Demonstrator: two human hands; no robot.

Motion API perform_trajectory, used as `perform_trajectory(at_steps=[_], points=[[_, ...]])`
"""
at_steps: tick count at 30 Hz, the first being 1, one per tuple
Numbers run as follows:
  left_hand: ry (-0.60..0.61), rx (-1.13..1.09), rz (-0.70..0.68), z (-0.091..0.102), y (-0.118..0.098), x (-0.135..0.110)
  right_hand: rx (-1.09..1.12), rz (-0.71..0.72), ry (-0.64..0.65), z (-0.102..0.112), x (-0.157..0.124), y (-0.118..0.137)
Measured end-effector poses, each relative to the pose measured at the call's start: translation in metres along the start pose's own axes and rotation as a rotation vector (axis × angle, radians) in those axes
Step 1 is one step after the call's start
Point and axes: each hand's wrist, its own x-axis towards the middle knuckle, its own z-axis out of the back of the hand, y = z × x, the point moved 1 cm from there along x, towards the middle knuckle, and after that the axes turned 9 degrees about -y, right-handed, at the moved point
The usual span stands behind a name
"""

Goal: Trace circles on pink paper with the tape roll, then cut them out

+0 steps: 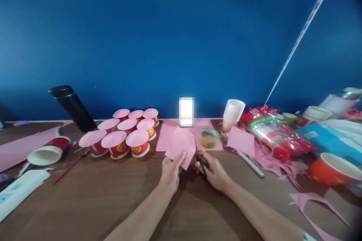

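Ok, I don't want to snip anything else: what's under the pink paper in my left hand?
Around the circle-marked piece, larger pink paper and brown tabletop show; whatever it and your left hand cover can't be seen.

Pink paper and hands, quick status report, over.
Left hand gripping circle-marked pink paper. Right hand holding scissors by the paper's right edge. Tape roll close by, beyond right hand.

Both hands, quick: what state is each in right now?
Left hand: closed, holding pink paper marked with a circle.
Right hand: closed, holding black-handled scissors.
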Motion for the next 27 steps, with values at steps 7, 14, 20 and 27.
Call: perform_trajectory(at_steps=[7,14,20,27], points=[[0.014,-0.036,0.009,-0.0013,-0.0012,-0.0003,-0.018,-0.007,-0.005,0.0003,0.0000,0.0011],[0.010,-0.029,0.014,-0.0016,-0.0011,-0.0010,-0.002,-0.023,-0.014,-0.0005,-0.0004,-0.0022],[-0.046,-0.010,0.012,-0.0005,0.0000,0.0008,0.013,-0.035,-0.016,-0.0007,0.0001,-0.0004],[-0.059,-0.037,0.027,-0.0029,-0.0036,-0.0015,0.068,-0.054,0.006,0.0002,-0.0005,0.0008]])
